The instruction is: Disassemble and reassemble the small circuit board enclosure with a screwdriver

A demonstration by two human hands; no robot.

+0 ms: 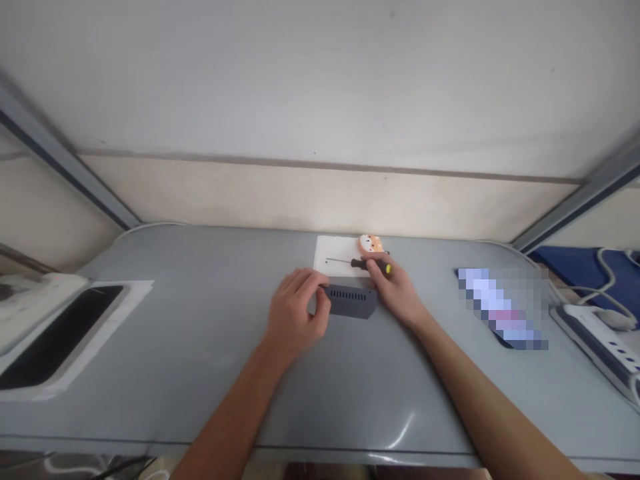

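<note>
A small dark grey box with a row of vent slots (350, 302) lies on the grey table (200, 347) in the middle. My left hand (296, 312) grips its left end, fingers curled round it. My right hand (395, 288) is at the box's right end and closes on a thin screwdriver (369, 265) with a black and yellow handle, whose shaft points left over a white pad (335, 252). A small orange cartoon-faced object (372, 243) sits at the pad's far right corner.
A white tray with a black inset (55, 333) stands at the left edge. A blurred flat object (503, 308) lies to the right, with a white power strip (600, 343) and cables beyond it. A wall closes off the back of the table.
</note>
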